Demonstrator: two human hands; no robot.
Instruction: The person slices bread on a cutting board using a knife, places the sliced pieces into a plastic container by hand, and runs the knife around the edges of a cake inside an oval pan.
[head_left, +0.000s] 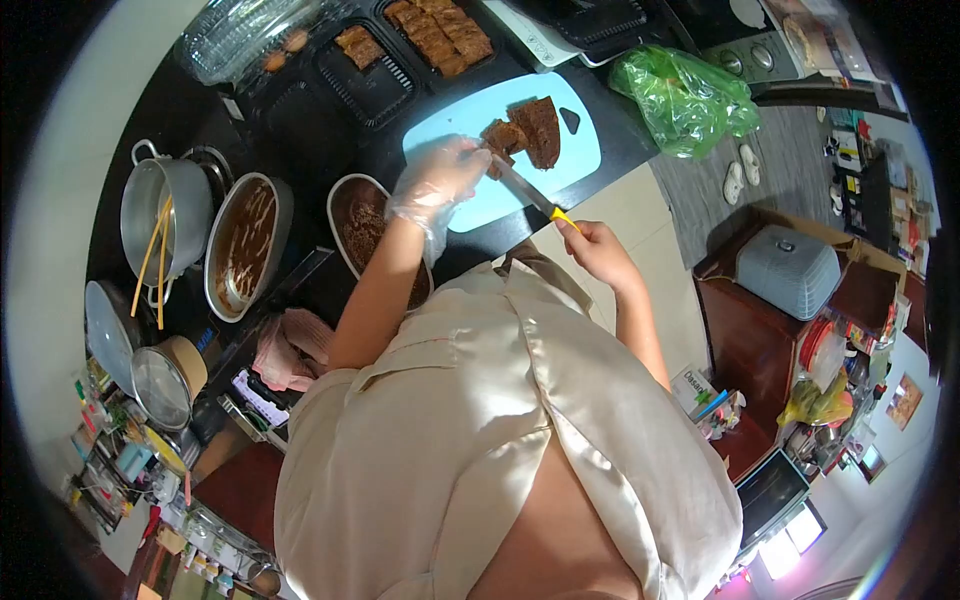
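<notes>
A slab of dark brown cake lies on the light blue cutting board, with a smaller cut cake piece beside it. My left hand wears a clear plastic glove. Its fingers are curled at the near left edge of the smaller piece, holding it; the fingertips are partly hidden. A knife with a yellow handle is gripped in my right hand, which is bare. The blade slants across the board, and its tip reaches the cake by my left fingers.
Black plastic trays with cake pieces stand at the back. A green plastic bag lies right of the board. To the left are two pans with brown residue and a pot with chopsticks.
</notes>
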